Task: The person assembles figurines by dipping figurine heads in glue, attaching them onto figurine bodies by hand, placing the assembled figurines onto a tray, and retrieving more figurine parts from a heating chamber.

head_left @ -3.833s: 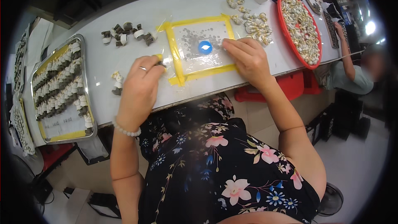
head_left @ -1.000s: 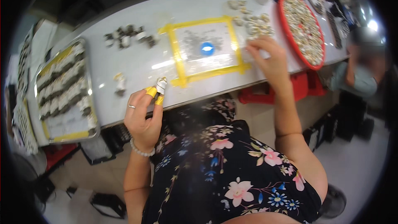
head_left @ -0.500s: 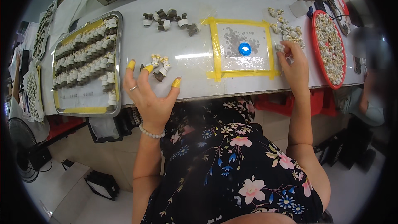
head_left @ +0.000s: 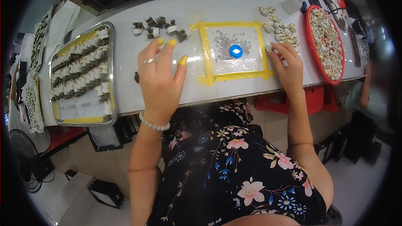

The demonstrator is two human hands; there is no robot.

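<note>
Wide fisheye view from the head
It looks down over the table (head_left: 234, 6) from just above, tray (head_left: 112, 58) at left, basket (head_left: 311, 37) at right.

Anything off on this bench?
Mildly: grey blots are scattered unevenly over the sheet inside the yellow tape frame, looking like smears or dabs around the blue disc; I can't tell the substance. The loose dark-and-white pieces lie jumbled, unlike the rows in the tray. No clear damage.
</note>
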